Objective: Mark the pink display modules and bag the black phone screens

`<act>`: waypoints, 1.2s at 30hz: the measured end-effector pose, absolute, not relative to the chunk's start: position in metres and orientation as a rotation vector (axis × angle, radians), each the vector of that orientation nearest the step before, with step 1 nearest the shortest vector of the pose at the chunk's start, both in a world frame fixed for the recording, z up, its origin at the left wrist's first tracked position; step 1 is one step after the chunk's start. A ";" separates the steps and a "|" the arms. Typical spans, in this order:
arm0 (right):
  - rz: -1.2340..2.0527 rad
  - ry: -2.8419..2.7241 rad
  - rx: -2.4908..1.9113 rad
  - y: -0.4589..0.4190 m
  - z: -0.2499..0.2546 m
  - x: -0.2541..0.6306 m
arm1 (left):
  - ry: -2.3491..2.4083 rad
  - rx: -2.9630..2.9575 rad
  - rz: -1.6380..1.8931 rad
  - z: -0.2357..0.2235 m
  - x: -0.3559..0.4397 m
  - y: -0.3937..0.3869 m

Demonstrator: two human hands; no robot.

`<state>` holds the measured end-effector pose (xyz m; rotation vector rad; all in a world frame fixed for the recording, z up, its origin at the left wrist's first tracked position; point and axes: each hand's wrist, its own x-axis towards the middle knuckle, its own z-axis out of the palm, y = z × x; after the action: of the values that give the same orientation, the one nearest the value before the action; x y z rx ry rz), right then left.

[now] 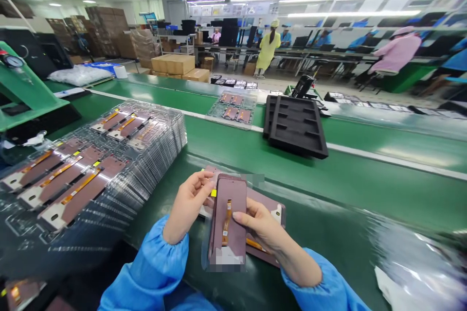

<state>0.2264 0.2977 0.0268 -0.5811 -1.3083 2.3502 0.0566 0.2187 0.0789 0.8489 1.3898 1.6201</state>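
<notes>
My right hand (260, 218) grips a small stack of phone screens (237, 214) from its right edge, thumb on top. The top screen has a brownish-mauve back and an orange flex cable (226, 223) down its middle. At the stack's upper left corner my left hand (189, 199) is pinched closed, close to a yellow tab (213, 193). What its fingertips hold is too small to make out. Under the held stack, more phone screens (266, 200) lie on the dark green mat (314, 252), partly covered by my hands.
Stacked clear trays (160, 150) of phone screens stand at left. Across the green conveyor (365, 138) are another clear tray (233, 107) and black foam trays (297, 124). Clear plastic (416, 257) lies at right. Green equipment (29, 82) stands far left; people work behind.
</notes>
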 end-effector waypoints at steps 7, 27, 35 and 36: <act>2.281 -1.122 -0.644 0.297 0.030 0.222 | 1.415 0.841 1.652 0.072 0.055 0.219; 2.094 -1.318 -0.694 0.297 0.024 0.235 | 2.286 1.488 1.502 0.074 0.053 0.210; 2.131 -1.189 -0.665 0.302 0.027 0.234 | 2.561 1.337 1.394 0.067 -0.011 0.193; 2.130 -1.176 -0.667 0.303 0.028 0.233 | 2.520 1.290 1.420 0.063 -0.015 0.192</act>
<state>0.2331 0.3025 0.0276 -0.6666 -1.1756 2.1303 -0.0151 0.1918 0.0635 1.2904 2.5202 1.4205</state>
